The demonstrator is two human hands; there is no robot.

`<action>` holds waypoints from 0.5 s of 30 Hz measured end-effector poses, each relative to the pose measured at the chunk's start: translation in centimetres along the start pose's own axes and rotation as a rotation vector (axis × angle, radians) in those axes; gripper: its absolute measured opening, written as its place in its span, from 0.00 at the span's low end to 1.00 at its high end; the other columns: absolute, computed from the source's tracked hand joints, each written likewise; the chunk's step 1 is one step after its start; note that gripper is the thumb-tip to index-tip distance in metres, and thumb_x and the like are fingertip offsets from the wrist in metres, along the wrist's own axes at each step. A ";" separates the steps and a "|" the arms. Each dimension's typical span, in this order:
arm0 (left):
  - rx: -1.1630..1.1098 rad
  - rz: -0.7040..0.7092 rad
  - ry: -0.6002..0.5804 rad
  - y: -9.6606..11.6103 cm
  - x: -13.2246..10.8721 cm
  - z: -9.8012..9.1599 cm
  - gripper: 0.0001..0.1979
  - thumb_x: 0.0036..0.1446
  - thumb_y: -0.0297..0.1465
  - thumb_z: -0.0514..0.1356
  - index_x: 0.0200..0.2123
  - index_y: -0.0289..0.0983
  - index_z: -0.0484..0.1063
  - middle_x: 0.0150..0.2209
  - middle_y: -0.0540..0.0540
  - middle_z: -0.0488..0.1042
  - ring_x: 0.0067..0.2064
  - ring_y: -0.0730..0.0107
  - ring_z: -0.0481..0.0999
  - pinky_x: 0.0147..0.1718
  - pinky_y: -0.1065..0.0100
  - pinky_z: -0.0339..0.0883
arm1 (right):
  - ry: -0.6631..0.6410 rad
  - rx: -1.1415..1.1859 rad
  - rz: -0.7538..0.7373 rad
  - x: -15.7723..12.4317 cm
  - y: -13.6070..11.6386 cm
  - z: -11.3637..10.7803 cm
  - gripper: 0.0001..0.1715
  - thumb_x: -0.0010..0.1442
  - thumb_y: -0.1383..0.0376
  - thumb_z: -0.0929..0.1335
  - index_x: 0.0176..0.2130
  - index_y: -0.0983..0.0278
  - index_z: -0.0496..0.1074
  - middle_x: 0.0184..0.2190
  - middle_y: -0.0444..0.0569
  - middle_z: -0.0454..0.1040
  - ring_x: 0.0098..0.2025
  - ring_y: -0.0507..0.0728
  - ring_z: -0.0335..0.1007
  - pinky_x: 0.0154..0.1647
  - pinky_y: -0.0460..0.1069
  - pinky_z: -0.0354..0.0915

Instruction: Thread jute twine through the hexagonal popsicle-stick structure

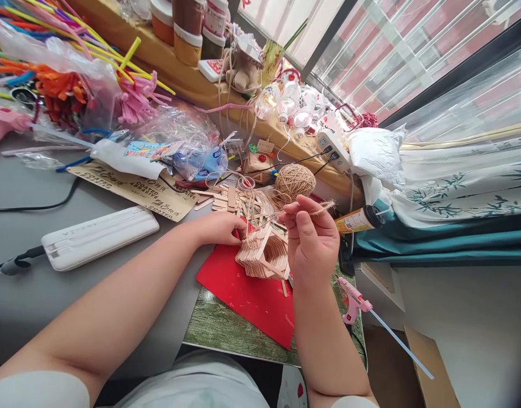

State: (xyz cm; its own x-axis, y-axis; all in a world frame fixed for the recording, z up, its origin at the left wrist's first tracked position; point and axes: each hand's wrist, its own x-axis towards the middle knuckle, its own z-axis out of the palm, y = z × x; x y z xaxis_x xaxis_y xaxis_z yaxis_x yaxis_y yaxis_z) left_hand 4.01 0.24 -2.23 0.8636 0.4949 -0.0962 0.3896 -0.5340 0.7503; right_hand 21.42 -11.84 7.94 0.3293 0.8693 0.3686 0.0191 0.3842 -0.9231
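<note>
From the head cam, the right hand (313, 235) has some twine (326, 209) caught in its half-curled fingers, while the left hand's (224, 228) are bent in at the stick stack's (262, 258) edge, can't tell if gripping, stack sitting on a red sheet (247, 297).

Ones, Twos and a Five

I have two hands here, my left hand (223, 228) and my right hand (313, 243). I see one ball of string (295, 182), one red sheet (251, 294) and one stack of glued sticks (260, 260). There is one pink glue gun (354, 301), one long white block (101, 238) and one cup (354, 221). Two plugs (335, 156) sit in one power strip (343, 163). I count five jars (187, 51). The loose sticks (226, 199) are too jumbled to count.
</note>
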 end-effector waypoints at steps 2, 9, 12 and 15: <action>-0.077 -0.004 -0.014 0.0 -0.4 -0.4 0.16 0.57 0.36 0.68 0.49 0.44 0.84 0.44 0.51 0.85 0.42 0.66 0.80 0.38 0.71 0.65 | -0.034 -0.005 0.024 0.2 -0.1 0.0 0.12 0.68 0.58 0.76 0.51 0.54 0.85 0.42 0.46 0.86 0.39 0.54 0.82 0.47 0.53 0.80; -0.877 0.088 0.096 -0.5 -0.6 -1.2 0.25 0.58 0.46 0.73 0.56 0.43 0.84 0.58 0.43 0.83 0.57 0.57 0.80 0.57 0.61 0.71 | 0.019 0.056 0.022 -0.2 0.1 -0.4 0.09 0.70 0.59 0.75 0.49 0.55 0.86 0.40 0.45 0.86 0.38 0.53 0.82 0.45 0.50 0.80; -0.982 0.030 0.302 -0.6 -0.4 -1.2 0.21 0.55 0.48 0.76 0.44 0.39 0.88 0.48 0.41 0.85 0.44 0.65 0.79 0.46 0.65 0.71 | 0.049 0.078 0.023 -0.2 -0.1 -0.7 0.08 0.70 0.59 0.75 0.47 0.56 0.86 0.38 0.45 0.86 0.37 0.51 0.82 0.43 0.48 0.80; -1.165 0.022 0.336 -0.4 -0.2 -1.0 0.22 0.52 0.48 0.78 0.41 0.36 0.87 0.43 0.40 0.84 0.37 0.71 0.75 0.36 0.70 0.67 | 0.060 0.096 0.025 -0.1 -0.4 -0.8 0.08 0.70 0.60 0.74 0.47 0.57 0.86 0.38 0.45 0.86 0.37 0.51 0.82 0.43 0.48 0.80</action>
State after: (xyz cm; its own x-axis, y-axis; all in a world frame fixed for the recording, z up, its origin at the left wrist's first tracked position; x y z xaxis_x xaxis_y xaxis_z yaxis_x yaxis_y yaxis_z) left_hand 3.37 1.05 -1.81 0.6730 0.7389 -0.0314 -0.2949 0.3071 0.9048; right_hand 22.10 -12.33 8.17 0.3849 0.8597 0.3358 -0.0795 0.3933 -0.9160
